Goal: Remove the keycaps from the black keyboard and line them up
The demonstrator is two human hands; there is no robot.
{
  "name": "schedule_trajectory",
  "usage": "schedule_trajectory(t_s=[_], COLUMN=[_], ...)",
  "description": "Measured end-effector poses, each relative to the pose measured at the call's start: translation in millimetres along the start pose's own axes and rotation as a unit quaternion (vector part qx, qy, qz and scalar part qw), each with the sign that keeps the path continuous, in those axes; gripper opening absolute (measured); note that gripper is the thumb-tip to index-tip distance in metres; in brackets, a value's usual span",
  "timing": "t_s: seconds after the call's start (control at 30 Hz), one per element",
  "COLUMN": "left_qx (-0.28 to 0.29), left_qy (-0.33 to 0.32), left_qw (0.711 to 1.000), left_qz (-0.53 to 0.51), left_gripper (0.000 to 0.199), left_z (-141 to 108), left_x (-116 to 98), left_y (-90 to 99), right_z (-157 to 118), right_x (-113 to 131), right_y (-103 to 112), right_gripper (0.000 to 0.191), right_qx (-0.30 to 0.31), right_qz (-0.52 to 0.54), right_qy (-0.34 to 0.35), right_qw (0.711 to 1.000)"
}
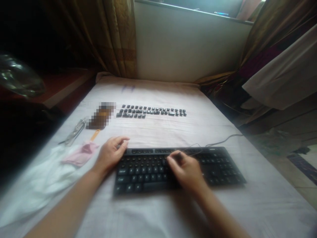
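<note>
A black keyboard (156,186) lies flat on the bed sheet in front of me, many keycaps in place. My left hand (111,152) rests at its upper left corner, fingers stretched forward and thumb along the edge. Over the middle of the keys, my right hand (185,168) is closed, thumb and fingers pinched together. Between them shows a small dark piece with thin wire loops (196,145) sticking out to the right; blur hides its exact kind. Beyond the keyboard, several loose black keycaps (155,111) sit in rows on the sheet.
Left of the keycaps lie a pixelated brown object (100,115), a clear packet (76,130), a pink cloth (81,153) and a pale crumpled cloth (37,185). The keyboard cable (228,137) runs off rightward. A glass vessel (19,76) stands on a wooden surface at far left.
</note>
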State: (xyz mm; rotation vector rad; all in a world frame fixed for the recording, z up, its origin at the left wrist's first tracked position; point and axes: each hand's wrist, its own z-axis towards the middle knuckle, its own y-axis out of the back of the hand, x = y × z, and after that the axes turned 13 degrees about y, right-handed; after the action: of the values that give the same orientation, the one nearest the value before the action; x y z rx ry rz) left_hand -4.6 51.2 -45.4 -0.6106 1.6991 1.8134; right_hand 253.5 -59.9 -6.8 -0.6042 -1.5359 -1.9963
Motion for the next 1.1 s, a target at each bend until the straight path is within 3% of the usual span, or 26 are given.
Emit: schedule_trajectory(t_s=[0.1,0.27,0.4,0.53,0.83,0.97,1.1], left_qx=[0.002,0.003,0.009,0.004,-0.009,-0.055,-0.086], left_qy=[-0.013,-0.029,-0.046,-0.060,-0.085,-0.136,-0.207], left_qw=[1.000,0.999,0.999,0.998,0.996,0.989,0.974], left_qz=[0.005,0.014,0.026,0.031,0.027,0.018,-0.013], left_gripper=[0.034,0.033,0.034,0.033,0.029,0.023,0.014], left_z=[-1,-1,-1,-2,-1,-4,-22], left_x=[-1,-1,-2,-3,0,-2,-24], left_y=[-0.1,0.3,0.7,0.8,-0.2,3.1,6.1], right_z=[1,-3,-6,-6,-4,-8,-10], right_x=[3,3,0,2,-1,-2,5], right_y=[-2,-10,-13,-11,-14,-17,-17], right_gripper=[0.025,0.030,0.030,0.030,0.027,0.023,0.021], right_qx=[-0.002,-0.062,-0.105,-0.133,-0.161,-0.167,-0.179], right_qz=[-0.031,-0.054,-0.023,0.036,0.087,0.086,0.076], right_qy=[0.022,0.059,0.082,0.058,0.065,0.107,0.144], right_qw=[0.999,0.995,0.991,0.989,0.981,0.976,0.970])
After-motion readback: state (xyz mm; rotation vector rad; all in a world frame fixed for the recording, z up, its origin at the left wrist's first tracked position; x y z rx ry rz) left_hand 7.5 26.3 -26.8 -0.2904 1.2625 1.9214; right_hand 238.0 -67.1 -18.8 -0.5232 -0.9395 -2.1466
